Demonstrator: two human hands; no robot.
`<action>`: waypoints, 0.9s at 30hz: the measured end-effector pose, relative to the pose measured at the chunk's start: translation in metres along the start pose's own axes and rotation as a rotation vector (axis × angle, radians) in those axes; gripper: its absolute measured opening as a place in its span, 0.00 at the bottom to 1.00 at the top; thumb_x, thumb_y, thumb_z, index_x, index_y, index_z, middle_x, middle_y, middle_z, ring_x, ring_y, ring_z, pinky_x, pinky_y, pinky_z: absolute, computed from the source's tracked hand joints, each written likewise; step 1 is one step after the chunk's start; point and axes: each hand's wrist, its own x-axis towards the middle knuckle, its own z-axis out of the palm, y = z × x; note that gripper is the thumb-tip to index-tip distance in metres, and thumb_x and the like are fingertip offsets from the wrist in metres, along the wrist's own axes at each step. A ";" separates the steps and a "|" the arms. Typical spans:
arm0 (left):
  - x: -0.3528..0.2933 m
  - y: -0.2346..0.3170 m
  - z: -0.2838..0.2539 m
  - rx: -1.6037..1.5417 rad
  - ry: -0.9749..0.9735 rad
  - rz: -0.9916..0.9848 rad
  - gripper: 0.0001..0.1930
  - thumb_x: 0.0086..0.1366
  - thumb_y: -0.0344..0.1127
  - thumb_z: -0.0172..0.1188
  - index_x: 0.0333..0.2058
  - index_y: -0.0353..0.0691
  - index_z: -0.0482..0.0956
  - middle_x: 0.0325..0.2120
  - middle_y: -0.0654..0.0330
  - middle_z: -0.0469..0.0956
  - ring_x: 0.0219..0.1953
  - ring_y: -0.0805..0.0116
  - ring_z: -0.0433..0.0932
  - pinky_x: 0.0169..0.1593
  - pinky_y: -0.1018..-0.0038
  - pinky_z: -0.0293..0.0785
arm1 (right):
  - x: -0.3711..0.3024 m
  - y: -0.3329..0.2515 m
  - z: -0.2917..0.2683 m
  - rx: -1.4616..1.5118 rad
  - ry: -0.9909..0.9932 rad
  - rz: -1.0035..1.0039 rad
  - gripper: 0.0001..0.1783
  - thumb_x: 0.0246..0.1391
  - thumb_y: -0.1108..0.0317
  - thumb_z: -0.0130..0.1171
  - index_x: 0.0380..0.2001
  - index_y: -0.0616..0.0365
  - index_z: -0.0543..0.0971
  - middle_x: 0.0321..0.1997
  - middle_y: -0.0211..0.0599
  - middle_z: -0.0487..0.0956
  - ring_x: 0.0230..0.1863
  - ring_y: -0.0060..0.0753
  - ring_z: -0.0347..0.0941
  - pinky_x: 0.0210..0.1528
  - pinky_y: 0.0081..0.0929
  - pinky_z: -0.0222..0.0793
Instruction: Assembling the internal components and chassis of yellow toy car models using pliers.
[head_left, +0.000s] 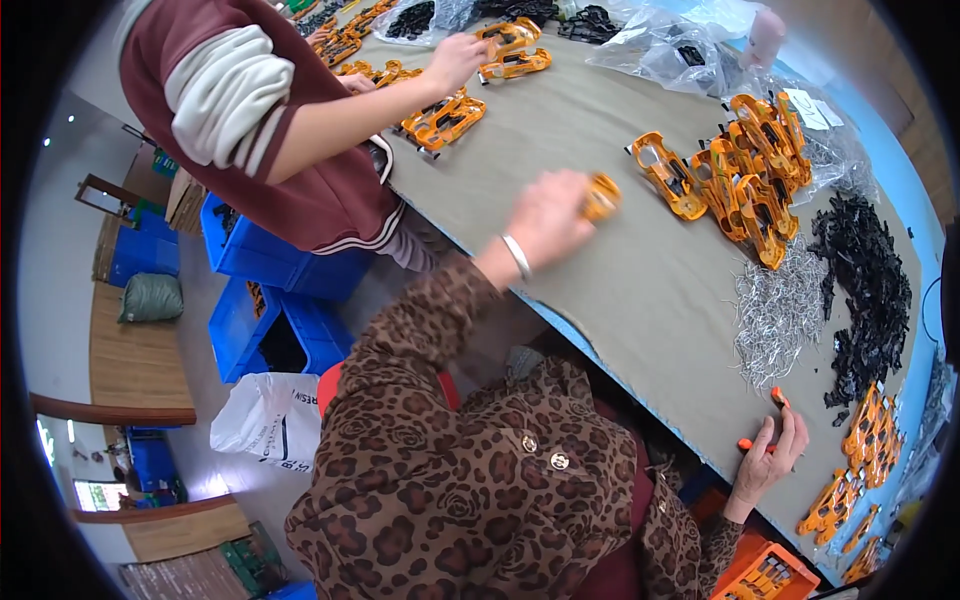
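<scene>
Head view: blurred left hand (550, 222), fingers clamped on an orange part (602, 198) above the table (625, 290), likely light, stiff, slick, best held by its sides; right hand (773, 455) near right, grip unclear.

White bag (265, 420), left of and nearer the body than the left hand (548, 222)'s grip: dark printed lettering, partly creased. Paper label (805, 109) on clear plastic bag (846, 152), right of and beyond that grip: dark marks.
</scene>
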 end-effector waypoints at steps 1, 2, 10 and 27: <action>0.005 -0.027 -0.005 0.089 0.021 -0.053 0.13 0.48 0.34 0.60 0.34 0.38 0.73 0.32 0.52 0.75 0.37 0.52 0.74 0.42 0.61 0.72 | 0.000 -0.001 -0.002 -0.003 0.003 -0.001 0.14 0.52 0.77 0.55 0.44 0.65 0.74 0.46 0.44 0.72 0.49 0.42 0.66 0.51 0.34 0.62; 0.010 -0.048 -0.013 0.142 0.007 -0.110 0.13 0.49 0.35 0.60 0.33 0.38 0.73 0.33 0.52 0.75 0.38 0.52 0.74 0.43 0.61 0.72 | -0.001 0.000 -0.002 0.000 0.010 -0.008 0.14 0.52 0.77 0.55 0.44 0.65 0.74 0.46 0.44 0.72 0.49 0.42 0.66 0.52 0.34 0.62; 0.022 -0.100 -0.023 0.533 -0.034 -0.320 0.21 0.50 0.34 0.61 0.45 0.36 0.73 0.46 0.49 0.72 0.50 0.52 0.70 0.53 0.61 0.67 | -0.004 0.004 0.004 -0.031 0.050 -0.001 0.13 0.50 0.78 0.55 0.42 0.64 0.75 0.46 0.44 0.72 0.48 0.43 0.66 0.52 0.34 0.61; 0.093 0.038 0.027 0.418 -0.179 0.415 0.26 0.47 0.43 0.64 0.46 0.41 0.73 0.47 0.56 0.70 0.56 0.57 0.65 0.61 0.49 0.53 | -0.002 -0.012 -0.008 0.056 0.119 0.015 0.13 0.42 0.78 0.59 0.36 0.63 0.76 0.40 0.43 0.72 0.44 0.45 0.67 0.50 0.35 0.62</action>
